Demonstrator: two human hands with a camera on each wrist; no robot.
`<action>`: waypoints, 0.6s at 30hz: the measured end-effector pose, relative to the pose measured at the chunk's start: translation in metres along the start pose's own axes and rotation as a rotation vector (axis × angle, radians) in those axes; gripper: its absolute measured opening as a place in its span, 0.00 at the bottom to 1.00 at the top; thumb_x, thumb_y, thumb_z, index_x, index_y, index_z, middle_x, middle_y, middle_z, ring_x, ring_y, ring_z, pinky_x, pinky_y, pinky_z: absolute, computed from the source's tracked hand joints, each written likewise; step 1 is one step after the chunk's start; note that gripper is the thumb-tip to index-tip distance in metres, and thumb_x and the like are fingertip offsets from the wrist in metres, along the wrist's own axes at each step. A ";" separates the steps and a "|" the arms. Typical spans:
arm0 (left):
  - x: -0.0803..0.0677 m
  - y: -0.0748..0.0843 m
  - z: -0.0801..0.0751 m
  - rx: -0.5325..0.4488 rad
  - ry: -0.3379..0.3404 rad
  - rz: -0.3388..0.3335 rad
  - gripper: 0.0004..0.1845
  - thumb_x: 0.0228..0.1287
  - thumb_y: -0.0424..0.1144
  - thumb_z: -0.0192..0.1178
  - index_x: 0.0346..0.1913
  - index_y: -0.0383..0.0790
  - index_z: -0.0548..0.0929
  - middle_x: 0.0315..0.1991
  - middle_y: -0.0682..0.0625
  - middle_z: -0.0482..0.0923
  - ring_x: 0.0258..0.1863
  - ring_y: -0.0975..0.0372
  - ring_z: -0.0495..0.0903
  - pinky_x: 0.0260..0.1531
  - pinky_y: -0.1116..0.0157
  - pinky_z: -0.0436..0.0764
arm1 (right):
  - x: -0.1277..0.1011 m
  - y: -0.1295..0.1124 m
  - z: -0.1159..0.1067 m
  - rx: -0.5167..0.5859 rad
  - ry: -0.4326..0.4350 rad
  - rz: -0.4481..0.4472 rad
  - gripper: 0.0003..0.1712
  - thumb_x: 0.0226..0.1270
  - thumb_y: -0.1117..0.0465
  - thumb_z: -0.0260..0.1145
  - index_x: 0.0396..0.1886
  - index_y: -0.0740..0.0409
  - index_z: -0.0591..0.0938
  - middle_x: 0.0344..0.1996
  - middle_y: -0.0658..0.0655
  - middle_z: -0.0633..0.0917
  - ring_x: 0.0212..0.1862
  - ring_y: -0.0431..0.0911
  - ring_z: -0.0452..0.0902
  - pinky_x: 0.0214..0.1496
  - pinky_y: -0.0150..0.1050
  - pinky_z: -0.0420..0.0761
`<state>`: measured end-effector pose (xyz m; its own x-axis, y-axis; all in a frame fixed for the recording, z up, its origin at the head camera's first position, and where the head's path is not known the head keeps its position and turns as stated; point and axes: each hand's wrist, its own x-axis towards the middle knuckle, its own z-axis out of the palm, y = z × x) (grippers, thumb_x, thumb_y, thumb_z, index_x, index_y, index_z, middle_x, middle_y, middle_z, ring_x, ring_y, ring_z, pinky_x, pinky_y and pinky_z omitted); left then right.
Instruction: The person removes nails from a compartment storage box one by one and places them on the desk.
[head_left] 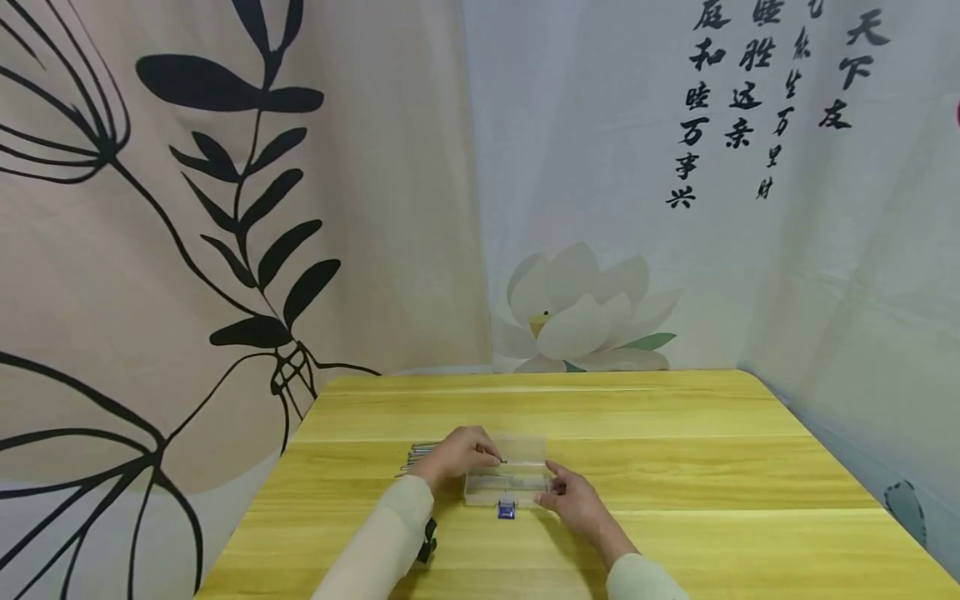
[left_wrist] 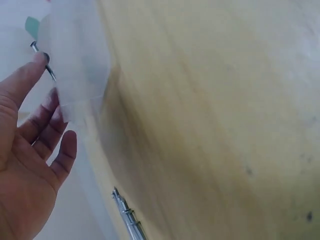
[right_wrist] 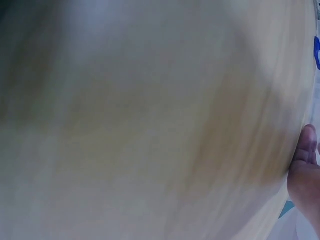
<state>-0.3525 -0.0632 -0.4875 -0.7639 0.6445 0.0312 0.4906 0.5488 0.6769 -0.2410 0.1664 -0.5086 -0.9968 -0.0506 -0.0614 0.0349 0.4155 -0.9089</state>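
Observation:
A clear plastic box (head_left: 487,498) with inner dividers lies on the table, its see-through lid (head_left: 527,448) folded back. On its front side is a blue latch (head_left: 507,510). Above the box, my left hand (head_left: 463,451) pinches a small metal nail (left_wrist: 44,60) between thumb and fingers, the flat head upward in the left wrist view. My right hand (head_left: 576,500) holds the box's right end, thumb toward the front and a finger farther back. The right wrist view catches only part of that hand (right_wrist: 305,160) at its edge.
Several long metal nails (head_left: 420,455) lie on the wooden table (head_left: 675,467) left of the box, partly behind the left wrist. A black strap device (head_left: 427,542) is at the left forearm. Printed curtain (head_left: 405,208) hangs behind the table.

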 end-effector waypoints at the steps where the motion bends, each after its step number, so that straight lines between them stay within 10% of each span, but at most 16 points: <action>1: 0.000 0.000 -0.001 -0.025 0.010 -0.011 0.06 0.68 0.38 0.65 0.40 0.45 0.91 0.38 0.57 0.79 0.37 0.65 0.76 0.38 0.64 0.79 | 0.000 0.000 0.000 -0.004 -0.001 0.000 0.40 0.65 0.66 0.70 0.72 0.72 0.64 0.44 0.61 0.77 0.45 0.50 0.73 0.46 0.44 0.78; 18: -0.006 -0.007 -0.021 -0.078 0.058 -0.066 0.09 0.70 0.40 0.63 0.42 0.38 0.88 0.36 0.56 0.83 0.35 0.63 0.79 0.38 0.60 0.79 | -0.001 0.001 -0.001 0.001 -0.012 0.005 0.41 0.65 0.64 0.70 0.73 0.71 0.63 0.46 0.61 0.76 0.48 0.51 0.72 0.48 0.46 0.78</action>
<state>-0.3601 -0.0821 -0.4773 -0.8175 0.5754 0.0254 0.4060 0.5445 0.7340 -0.2398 0.1672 -0.5089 -0.9957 -0.0595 -0.0707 0.0397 0.4149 -0.9090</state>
